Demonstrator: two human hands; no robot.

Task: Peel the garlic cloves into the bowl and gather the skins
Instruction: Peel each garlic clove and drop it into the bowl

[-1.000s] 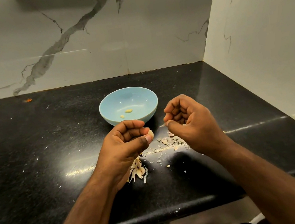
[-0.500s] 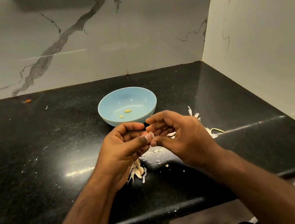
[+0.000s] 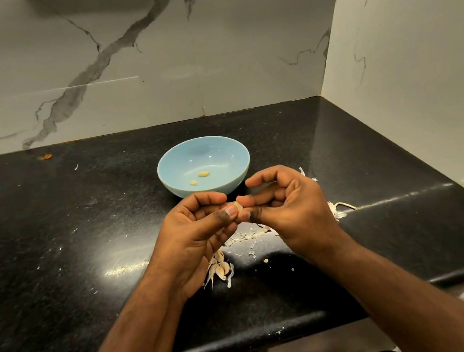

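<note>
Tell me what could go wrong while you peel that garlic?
The garlic clove is tiny and pinched between the left hand and right hand in front of the blue bowl, not over it, so it could slip onto the counter. Loose skins already lie scattered below and might spread further. The unpeeled cloves under the left wrist could get knocked.

Black speckled countertop, glossy; white marble wall with grey veins behind; small orange scrap near back-left edge.
</note>
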